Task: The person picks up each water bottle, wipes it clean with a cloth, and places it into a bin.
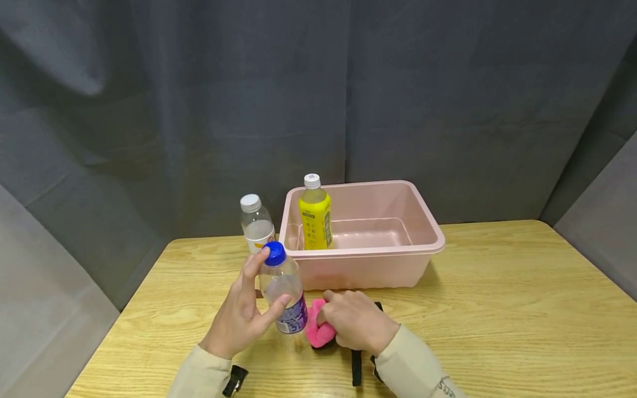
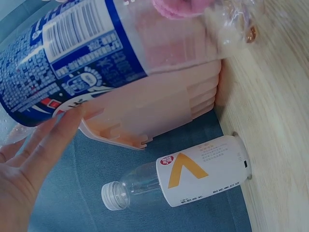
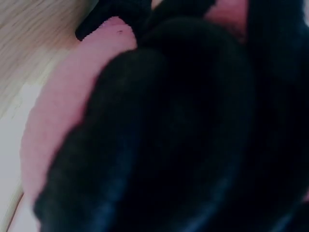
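My left hand holds a clear plastic bottle with a blue cap and a purple-blue label, tilted in front of the bin. One fingertip lies at its cap and the thumb across its side. In the left wrist view the bottle's label shows a barcode, and fingers touch it. My right hand, fingers curled, grips a fuzzy pink-and-black item low over the table, right beside the bottle's lower end. The right wrist view is filled by this item's pink part and blurred black folds; its kind cannot be told.
Behind the hands stands a pink plastic bin holding an upright bottle with a yellow label. Left of the bin a white-capped clear bottle stands upright on the wooden table. A dark curtain hangs behind.
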A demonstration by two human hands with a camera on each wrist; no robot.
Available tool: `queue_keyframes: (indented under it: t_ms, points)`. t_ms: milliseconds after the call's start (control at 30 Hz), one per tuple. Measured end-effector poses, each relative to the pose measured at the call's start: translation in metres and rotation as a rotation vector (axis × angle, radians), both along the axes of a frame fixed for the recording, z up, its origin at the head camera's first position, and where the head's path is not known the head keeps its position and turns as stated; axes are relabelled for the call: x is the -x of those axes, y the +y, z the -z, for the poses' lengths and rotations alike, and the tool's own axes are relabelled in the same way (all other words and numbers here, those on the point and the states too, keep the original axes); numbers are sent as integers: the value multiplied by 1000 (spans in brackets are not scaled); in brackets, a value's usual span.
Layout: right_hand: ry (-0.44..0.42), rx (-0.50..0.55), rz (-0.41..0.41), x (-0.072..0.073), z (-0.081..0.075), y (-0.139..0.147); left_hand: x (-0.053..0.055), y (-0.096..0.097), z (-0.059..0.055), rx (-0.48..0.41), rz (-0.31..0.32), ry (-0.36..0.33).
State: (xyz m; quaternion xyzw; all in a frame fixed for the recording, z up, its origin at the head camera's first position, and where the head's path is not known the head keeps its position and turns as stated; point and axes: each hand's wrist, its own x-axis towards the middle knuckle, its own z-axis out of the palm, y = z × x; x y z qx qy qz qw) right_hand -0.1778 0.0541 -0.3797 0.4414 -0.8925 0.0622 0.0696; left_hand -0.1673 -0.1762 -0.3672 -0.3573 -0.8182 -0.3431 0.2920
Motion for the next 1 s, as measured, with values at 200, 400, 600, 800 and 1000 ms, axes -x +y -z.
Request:
queue_keyframes:
  t_ms: [200, 400, 600, 800, 1000]
  points:
    - [-14, 3, 11, 2, -3, 4, -1, -1, 1, 3, -9, 12]
    - [-28, 120, -18, 2, -17, 12, -1, 0, 0, 11, -11, 20]
    - [105, 381, -100, -1, -34, 20, 0, 0, 1, 5, -3, 52]
    - [261, 666, -133, -6, -48, 22, 0, -1, 1, -1, -2, 60]
    - [237, 874, -151, -9, -52, 17, 1, 0, 0, 12, -3, 77]
